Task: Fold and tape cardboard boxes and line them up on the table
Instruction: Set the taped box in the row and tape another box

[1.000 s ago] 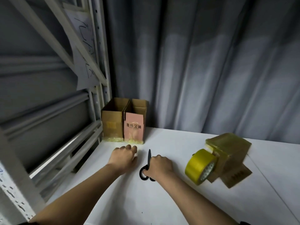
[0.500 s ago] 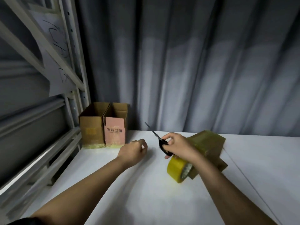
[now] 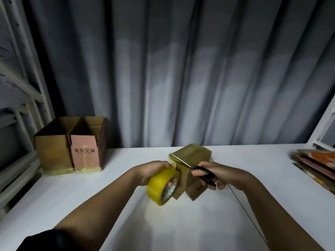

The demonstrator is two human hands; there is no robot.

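A taped cardboard box (image 3: 192, 154) stands on the white table (image 3: 90, 205) at the middle. My left hand (image 3: 150, 170) grips the yellow tape roll (image 3: 162, 186) right in front of the box. A strip of tape runs from the roll to the box. My right hand (image 3: 217, 175) holds black scissors (image 3: 203, 173), and the blades point left across the strip by the box's near corner. Two open boxes, a brown box (image 3: 53, 151) and a pink-fronted box (image 3: 85, 154), stand side by side at the back left.
A grey curtain (image 3: 181, 69) hangs behind the table. A white metal shelf frame (image 3: 23, 98) rises at the left. Several flat cardboard sheets (image 3: 315, 165) lie stacked at the right edge. A seam (image 3: 244, 209) runs across the table on the right.
My left hand moved right and took hold of the tape roll. My right hand carried the scissors from the table to the taped box. The camera turned right.
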